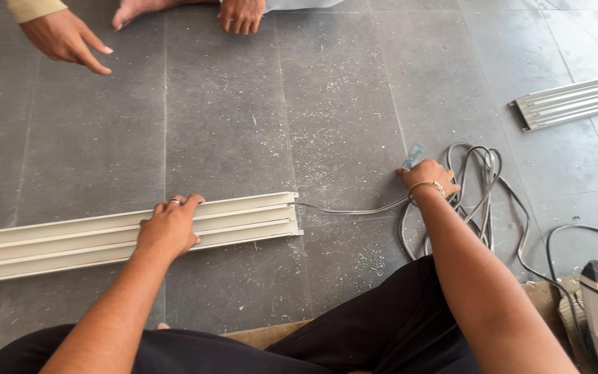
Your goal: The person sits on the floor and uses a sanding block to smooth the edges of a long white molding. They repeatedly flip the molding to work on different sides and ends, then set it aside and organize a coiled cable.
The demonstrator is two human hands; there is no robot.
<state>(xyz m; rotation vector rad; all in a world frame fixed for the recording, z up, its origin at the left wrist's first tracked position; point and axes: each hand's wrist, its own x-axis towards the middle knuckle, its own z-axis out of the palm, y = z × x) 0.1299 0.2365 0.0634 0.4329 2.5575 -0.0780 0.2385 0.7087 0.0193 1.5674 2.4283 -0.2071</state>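
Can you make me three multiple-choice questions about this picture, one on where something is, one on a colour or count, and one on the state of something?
1. Where does the left hand rest?
A. On the long channel strip
B. On the coiled cable
C. On the bare floor

2. What colour is the coiled cable?
A. Red
B. Grey
C. Yellow

3. How does the right hand stand?
A. Flat and open on the floor
B. Raised in the air
C. Closed on a small blue-tipped thing beside the cable

Answers:
1. A, the palm lies pressed across the white strip near its right end.
2. B, the loops on the floor tiles are grey.
3. C, the fingers curl around the small thing, whose blue tip sticks out above the knuckles.
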